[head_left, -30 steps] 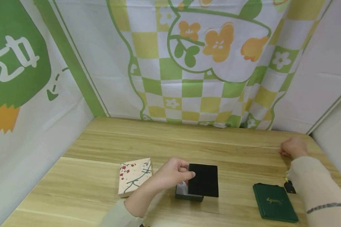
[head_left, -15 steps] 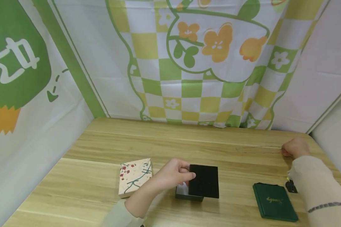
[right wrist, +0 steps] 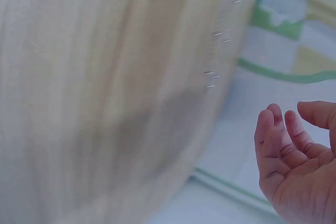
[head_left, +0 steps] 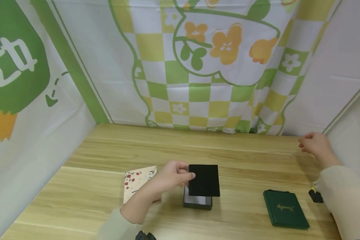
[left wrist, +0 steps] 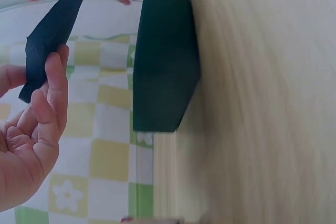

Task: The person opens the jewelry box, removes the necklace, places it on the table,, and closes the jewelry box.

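Note:
In the head view my left hand [head_left: 171, 176] pinches a thin black square pad [head_left: 204, 181] by its left edge. The pad is raised and partly covers the small dark green box [head_left: 198, 204], whose pale inside shows below it. The left wrist view shows the pad [left wrist: 52, 38] nearly edge-on between thumb and fingers, apart from the green box [left wrist: 163, 61]. My right hand [head_left: 315, 146] is lifted at the far right with loosely bent fingers and nothing in them. Near it a fine necklace chain [head_left: 270, 155] lies stretched out on the table; the right wrist view shows its shiny links [right wrist: 218, 35].
A flat dark green lid [head_left: 286, 209] with gold lettering lies at the front right. To the left, a cream flower-patterned box [head_left: 138, 181] is partly hidden behind my left forearm. A printed curtain [head_left: 198, 93] hangs along the back of the wooden table [head_left: 93, 186].
My right hand has let go of the chain's end and risen up and to the right. The left hand still holds the pad, slightly further left and higher in view.

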Motion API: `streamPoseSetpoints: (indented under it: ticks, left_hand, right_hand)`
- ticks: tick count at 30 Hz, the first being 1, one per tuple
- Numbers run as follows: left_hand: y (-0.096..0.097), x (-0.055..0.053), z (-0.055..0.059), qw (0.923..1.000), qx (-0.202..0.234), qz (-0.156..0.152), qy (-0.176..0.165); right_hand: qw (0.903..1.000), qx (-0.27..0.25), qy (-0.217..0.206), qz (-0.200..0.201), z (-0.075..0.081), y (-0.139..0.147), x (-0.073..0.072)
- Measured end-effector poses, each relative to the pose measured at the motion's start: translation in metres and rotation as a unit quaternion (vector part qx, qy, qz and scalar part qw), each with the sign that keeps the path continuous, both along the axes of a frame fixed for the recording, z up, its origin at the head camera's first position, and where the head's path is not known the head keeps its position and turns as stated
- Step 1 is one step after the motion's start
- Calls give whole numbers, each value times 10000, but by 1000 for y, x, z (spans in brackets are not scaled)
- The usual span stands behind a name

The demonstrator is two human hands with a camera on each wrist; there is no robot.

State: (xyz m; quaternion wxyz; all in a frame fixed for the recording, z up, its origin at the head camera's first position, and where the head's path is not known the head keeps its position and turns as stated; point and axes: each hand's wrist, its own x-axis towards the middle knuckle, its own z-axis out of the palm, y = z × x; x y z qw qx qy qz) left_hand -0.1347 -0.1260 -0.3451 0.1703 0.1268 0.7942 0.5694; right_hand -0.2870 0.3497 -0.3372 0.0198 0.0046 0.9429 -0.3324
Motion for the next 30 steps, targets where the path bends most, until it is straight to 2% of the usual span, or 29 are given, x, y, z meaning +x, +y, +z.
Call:
streamPoseSetpoints:
  ticks: [3,8,18,23,30]
  left_hand:
    - [-7,-1,4,9998,-159,104,81]
    - [-15,-2,5,9995,-257,104,167]
    - [-27,-1,-2,9996,-286,-6,21]
    - [-31,-1,-7,9992,-386,-107,-11]
    - [-35,-2,-11,9991,-394,-80,-103]
  right_hand:
    - [9998,75,167,122,8,-13,1]
    - [9976,32,384,575,12,-42,6]
    - [9887,180,676,1326,17,-106,32]
    - [9812,208,660,1802,18,-138,48]
    - [9679,60,441,2472,14,-172,67]
